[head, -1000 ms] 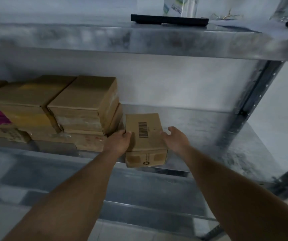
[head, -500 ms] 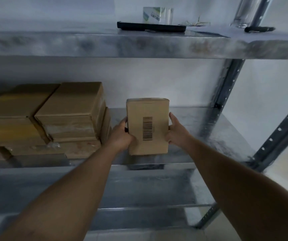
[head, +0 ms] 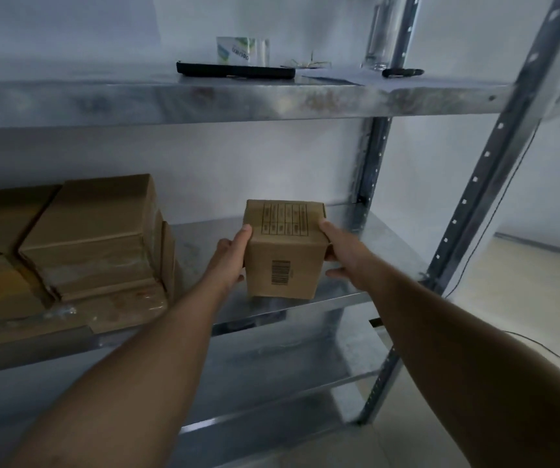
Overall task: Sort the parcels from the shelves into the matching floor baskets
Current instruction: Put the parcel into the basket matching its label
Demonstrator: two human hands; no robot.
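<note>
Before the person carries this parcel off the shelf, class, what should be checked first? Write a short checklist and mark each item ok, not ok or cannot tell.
1. Two-handed grip: ok. The left hand and right hand hold opposite sides of the small brown cardboard box.
2. Printed barcode readable side: ok, it faces the camera.
3. Clear of the stacked brown cardboard parcels: ok, a gap shows between them.
4. Lifted off the grey metal shelf: cannot tell, since its bottom edge sits level with the shelf front.
5. Matching floor basket located: cannot tell, as none is in view.
</note>
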